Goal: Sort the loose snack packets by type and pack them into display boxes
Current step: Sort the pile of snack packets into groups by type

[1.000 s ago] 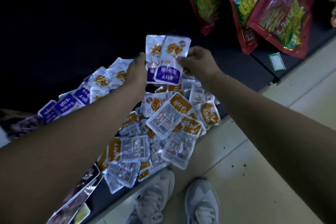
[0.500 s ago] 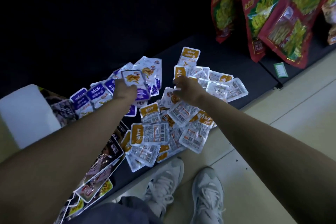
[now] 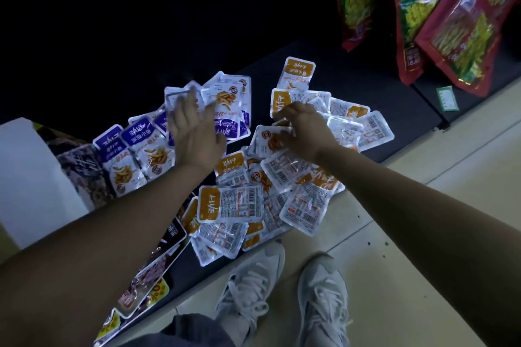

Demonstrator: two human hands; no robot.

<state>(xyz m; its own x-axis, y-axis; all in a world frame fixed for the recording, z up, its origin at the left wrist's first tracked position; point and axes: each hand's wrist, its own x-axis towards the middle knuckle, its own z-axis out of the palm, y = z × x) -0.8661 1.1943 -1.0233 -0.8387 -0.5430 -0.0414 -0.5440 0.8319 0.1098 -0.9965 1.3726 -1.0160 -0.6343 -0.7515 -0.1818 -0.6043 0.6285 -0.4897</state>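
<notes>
Purple snack packets (image 3: 141, 149) are spread on the dark shelf (image 3: 366, 79) toward 9 o'clock. Orange snack packets (image 3: 231, 203) are heaped from the centre toward 3 and 6 o'clock, and some overhang the shelf edge. The left hand (image 3: 194, 135) is held flat over the purple snack packets, motion-blurred, with its fingers straight and spread. The right hand (image 3: 307, 135) is set on the orange heap at 3 o'clock of the left, with its fingers curled down among the packets; whether one is gripped cannot be told. A white box (image 3: 28, 172) is seen at 9 o'clock, red bags (image 3: 439, 22) at 1 o'clock and pale sneakers (image 3: 321, 298) at 6 o'clock.
</notes>
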